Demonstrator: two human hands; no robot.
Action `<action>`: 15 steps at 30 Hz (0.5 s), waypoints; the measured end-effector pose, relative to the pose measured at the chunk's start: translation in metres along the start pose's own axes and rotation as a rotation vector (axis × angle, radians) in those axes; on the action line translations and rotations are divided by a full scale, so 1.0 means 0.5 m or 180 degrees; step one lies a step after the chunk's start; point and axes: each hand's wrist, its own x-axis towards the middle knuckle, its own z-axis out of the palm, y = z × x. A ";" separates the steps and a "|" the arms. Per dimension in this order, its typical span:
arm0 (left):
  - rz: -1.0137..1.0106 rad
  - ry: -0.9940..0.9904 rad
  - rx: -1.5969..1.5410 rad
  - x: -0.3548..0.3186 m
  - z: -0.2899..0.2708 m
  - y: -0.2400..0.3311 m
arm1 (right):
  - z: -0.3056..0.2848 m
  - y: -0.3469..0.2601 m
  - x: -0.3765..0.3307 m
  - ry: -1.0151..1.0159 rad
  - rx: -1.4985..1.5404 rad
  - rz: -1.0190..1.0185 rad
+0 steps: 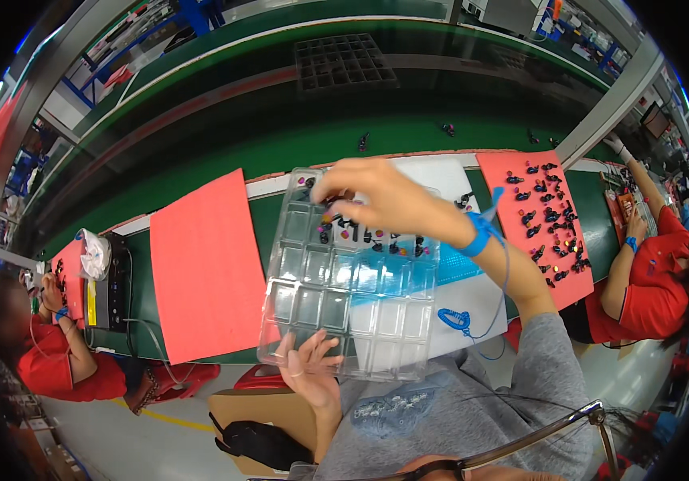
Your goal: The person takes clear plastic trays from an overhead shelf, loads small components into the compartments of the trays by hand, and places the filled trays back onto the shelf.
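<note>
In front of me a clear plastic compartment tray [312, 303] lies tilted, its near edge raised over the table's edge. My left hand [310, 370] grips that near edge at the left, the fingers partly seen through the plastic. Above the far-left compartments my right hand [368, 192] bends down, fingers pinched around a small dark part whose details are smeared and mostly covered. Several small black parts [419, 247] with pink and orange ends sit in the tray's far rows; its nearer compartments hold none. A blue wristband with a coiled cord [482, 232] circles my right wrist.
A red mat [204, 272] lies to the left; another red mat [513, 220] to the right carries many similar parts. White sheet [485, 309] and blue sheet [461, 267] lie under the tray. A green conveyor [280, 152] runs beyond, with loose parts on it. Co-workers in red sit on both sides.
</note>
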 end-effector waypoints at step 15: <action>-0.0119 -0.0251 0.0205 -0.014 0.018 -0.011 | 0.045 0.062 -0.032 0.0210 -0.1187 -0.0641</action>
